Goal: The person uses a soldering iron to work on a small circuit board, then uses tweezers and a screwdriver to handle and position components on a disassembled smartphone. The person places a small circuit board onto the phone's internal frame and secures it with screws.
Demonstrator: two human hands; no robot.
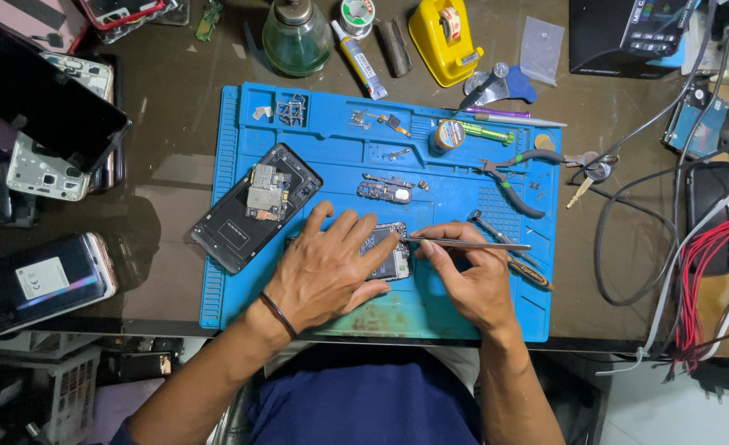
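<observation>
Both hands work mid-mat: the left hand (327, 268) lies flat, pinning a small opened phone (391, 257) on the blue mat (463, 317), while the right hand (467, 276) pinches tweezers (463, 244) whose tips meet its board, probably lifting a part, needing steady aim, beyond them another gutted phone (253, 206).

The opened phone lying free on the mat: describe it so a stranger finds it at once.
Start at the blue work mat. On its left half, beyond the left hand, the opened phone lies at a slant. Unlike the phone under the hand, nothing touches it, and a loose silver circuit board rests on it.
</observation>
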